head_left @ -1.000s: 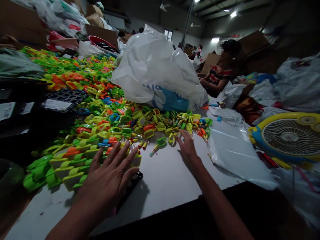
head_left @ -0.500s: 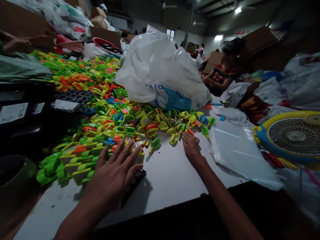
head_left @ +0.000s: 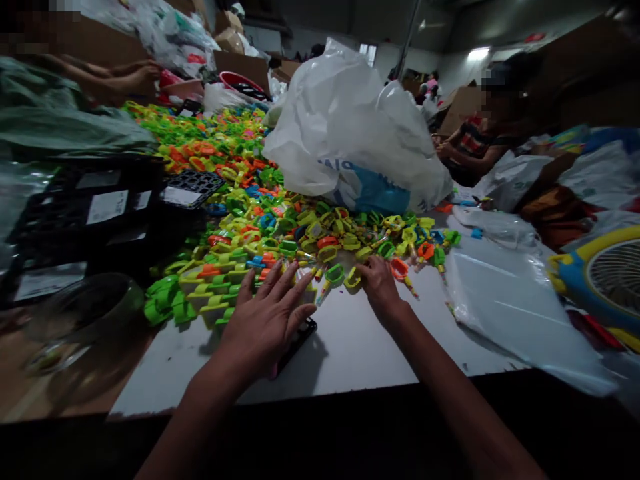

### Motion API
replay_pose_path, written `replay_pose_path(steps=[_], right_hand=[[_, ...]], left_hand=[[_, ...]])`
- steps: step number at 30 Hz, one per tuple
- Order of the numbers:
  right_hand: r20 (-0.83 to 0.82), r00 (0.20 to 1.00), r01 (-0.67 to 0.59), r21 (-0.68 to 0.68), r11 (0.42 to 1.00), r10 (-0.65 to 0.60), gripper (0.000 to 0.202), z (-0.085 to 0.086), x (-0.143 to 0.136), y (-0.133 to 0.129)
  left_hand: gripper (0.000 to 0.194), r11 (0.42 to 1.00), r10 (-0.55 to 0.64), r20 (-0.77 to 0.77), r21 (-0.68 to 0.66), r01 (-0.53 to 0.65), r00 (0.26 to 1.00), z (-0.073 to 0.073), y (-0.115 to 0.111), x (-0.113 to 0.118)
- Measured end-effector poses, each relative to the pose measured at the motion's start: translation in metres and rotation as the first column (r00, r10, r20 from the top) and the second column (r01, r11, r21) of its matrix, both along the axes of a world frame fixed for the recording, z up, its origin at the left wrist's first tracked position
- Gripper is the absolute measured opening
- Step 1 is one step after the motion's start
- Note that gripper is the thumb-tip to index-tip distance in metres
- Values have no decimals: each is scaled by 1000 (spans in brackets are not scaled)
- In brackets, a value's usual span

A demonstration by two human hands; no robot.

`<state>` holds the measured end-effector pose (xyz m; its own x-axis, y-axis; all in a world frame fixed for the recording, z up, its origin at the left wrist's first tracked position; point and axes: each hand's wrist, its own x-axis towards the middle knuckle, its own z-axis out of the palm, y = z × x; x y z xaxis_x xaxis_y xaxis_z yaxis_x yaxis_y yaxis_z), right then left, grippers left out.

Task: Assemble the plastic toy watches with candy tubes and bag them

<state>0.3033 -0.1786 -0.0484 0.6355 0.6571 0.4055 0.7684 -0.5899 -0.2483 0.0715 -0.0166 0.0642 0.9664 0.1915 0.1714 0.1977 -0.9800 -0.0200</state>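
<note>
My left hand lies flat with its fingers spread over rows of yellow and green plastic pieces set in a black tray, most of which is hidden beneath it. On the white table, my right hand has its fingers pinched at a yellow ring-shaped piece. A green-handled piece with a clear tip rests between the hands. Just right of my right hand is an orange-handled piece. Beyond both hands spreads a large heap of colourful pieces.
A big white plastic bag stands on the heap. Clear plastic sheets and a yellow-blue fan are at the right. Black trays are stacked left. Another person sits at the back right; someone's arms show at upper left.
The view has turned left, shifting the scene rightward. My right hand has moved to the yellow ring piece, and an orange-handled piece now lies beside it. My left hand stays spread over the rows.
</note>
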Motion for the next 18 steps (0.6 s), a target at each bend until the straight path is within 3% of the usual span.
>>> replay_pose_path(steps=[3, 5, 9, 11, 13, 15, 16, 18], right_hand=[[-52, 997, -57, -9, 998, 57, 23, 4, -29, -2], [-104, 994, -19, 13, 1000, 21, 18, 10, -41, -9], [-399, 915, 88, 43, 995, -63, 16, 24, -60, -28], [-634, 773, 52, 127, 991, 41, 18, 29, -78, -33], [-803, 543, -10, 288, 957, 247, 19, 32, -104, -30], [-855, 315, 34, 443, 896, 411, 21, 31, -134, -19], [-855, 245, 91, 490, 867, 457, 23, 29, -149, -11], [-836, 193, 210, 546, 811, 513, 26, 22, -174, 7]], left_hand=[[53, 999, -5, -9, -40, 5, 1000, 2, -2, -2], [52, 997, -15, -17, -71, 13, 1000, 3, -2, -2], [53, 997, -7, 2, -75, 7, 1000, 6, -1, -7], [54, 998, 2, 8, -62, -1, 1000, 6, -1, -12], [55, 998, 8, 0, -61, -8, 1000, 4, -1, -18], [54, 998, 12, -1, -58, -12, 1000, 0, -1, -23], [52, 998, 13, 5, -54, -12, 1000, -2, 0, -25], [50, 999, 11, 19, -52, -9, 1000, -4, 0, -28]])
